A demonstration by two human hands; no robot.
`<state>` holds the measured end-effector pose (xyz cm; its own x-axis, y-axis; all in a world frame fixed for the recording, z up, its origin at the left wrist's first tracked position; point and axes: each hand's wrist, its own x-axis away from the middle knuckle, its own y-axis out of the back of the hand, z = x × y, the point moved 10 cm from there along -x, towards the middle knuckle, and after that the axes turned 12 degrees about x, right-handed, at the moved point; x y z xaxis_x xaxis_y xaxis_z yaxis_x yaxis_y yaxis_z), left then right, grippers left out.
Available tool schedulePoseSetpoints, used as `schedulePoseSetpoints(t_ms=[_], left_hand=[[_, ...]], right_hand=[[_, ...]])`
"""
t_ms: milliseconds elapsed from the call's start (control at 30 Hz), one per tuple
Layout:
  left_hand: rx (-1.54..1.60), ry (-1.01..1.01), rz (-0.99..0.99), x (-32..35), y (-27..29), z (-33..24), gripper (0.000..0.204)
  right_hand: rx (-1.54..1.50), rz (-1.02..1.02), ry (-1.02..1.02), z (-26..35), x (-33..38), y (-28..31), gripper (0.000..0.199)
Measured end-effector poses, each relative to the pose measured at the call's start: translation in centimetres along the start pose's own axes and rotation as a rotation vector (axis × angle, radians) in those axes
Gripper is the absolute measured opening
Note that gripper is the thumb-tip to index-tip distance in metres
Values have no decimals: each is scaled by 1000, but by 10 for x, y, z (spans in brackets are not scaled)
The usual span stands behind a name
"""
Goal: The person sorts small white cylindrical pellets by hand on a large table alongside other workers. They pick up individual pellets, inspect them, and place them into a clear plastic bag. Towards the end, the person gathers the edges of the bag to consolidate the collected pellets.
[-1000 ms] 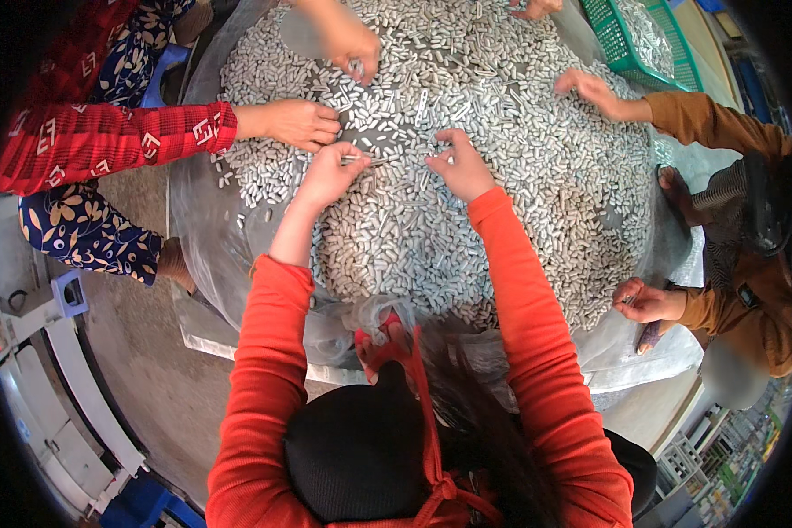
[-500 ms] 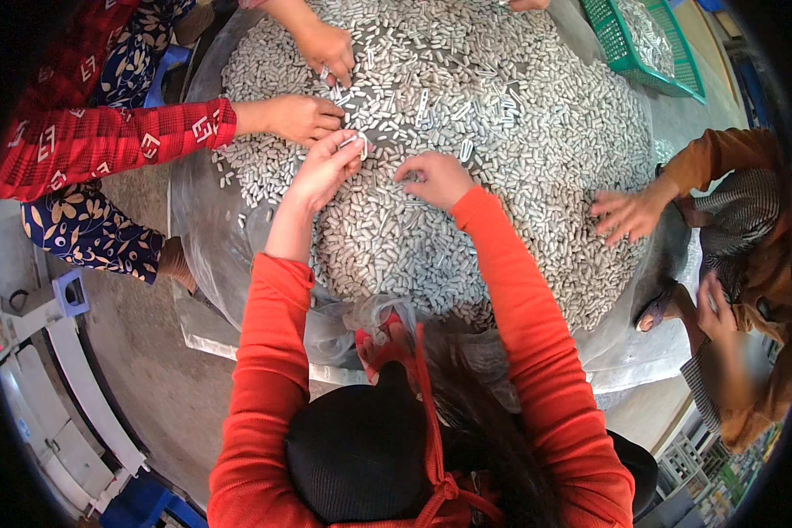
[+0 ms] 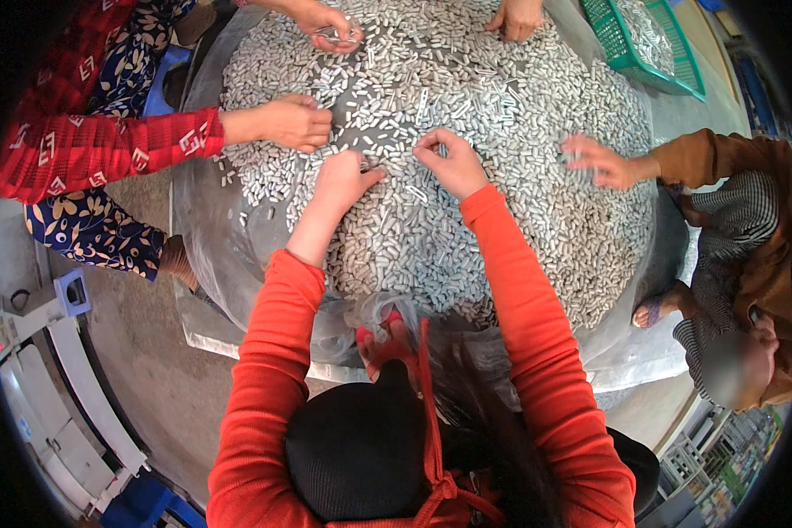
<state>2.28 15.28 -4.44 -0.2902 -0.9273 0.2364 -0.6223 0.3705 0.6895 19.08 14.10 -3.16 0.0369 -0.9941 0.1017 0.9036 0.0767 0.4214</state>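
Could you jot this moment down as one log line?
left hand: curled over small pale pieces, hold unclear | right hand: fingers bent over pieces, hold unclear | left side: co-worker's plaid-sleeved hand | upper right: green basket

Head-worn fisheye; looks down, fairly near, over the pile (image 3: pixel 427 231).

Pretty bright, even light's covering the pale pieces (image 3: pixel 554 220), fisheye's bending straight edges near the dark rim, and a co-worker's hand (image 3: pixel 609 165) is blurring.
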Motion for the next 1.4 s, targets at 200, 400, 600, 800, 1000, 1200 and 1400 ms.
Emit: schedulePoseSetpoints(t_ms=[200, 400, 600, 800, 1000, 1200, 1400], left_hand=[[113, -26, 190, 2, -14, 4, 27], [-125, -10, 200, 3, -17, -6, 24], [579, 134, 63, 11, 2, 27, 22], [1553, 270, 276, 28, 10, 18, 19], [169, 176, 128, 29, 12, 10, 25], [188, -3, 176, 28, 4, 11, 17], [1009, 217, 380, 66, -1, -14, 18]], right_hand=[[-435, 46, -280, -15, 10, 5, 11], [-705, 147, -459, -9, 27, -8, 19], [335, 202, -43, -8, 17, -15, 24], [669, 290, -101, -14, 23, -31, 22], [668, 370, 9, -12, 25, -36, 14], [325, 203, 83, -2, 25, -17, 13], [-617, 336, -299, -5, 46, -11, 21]])
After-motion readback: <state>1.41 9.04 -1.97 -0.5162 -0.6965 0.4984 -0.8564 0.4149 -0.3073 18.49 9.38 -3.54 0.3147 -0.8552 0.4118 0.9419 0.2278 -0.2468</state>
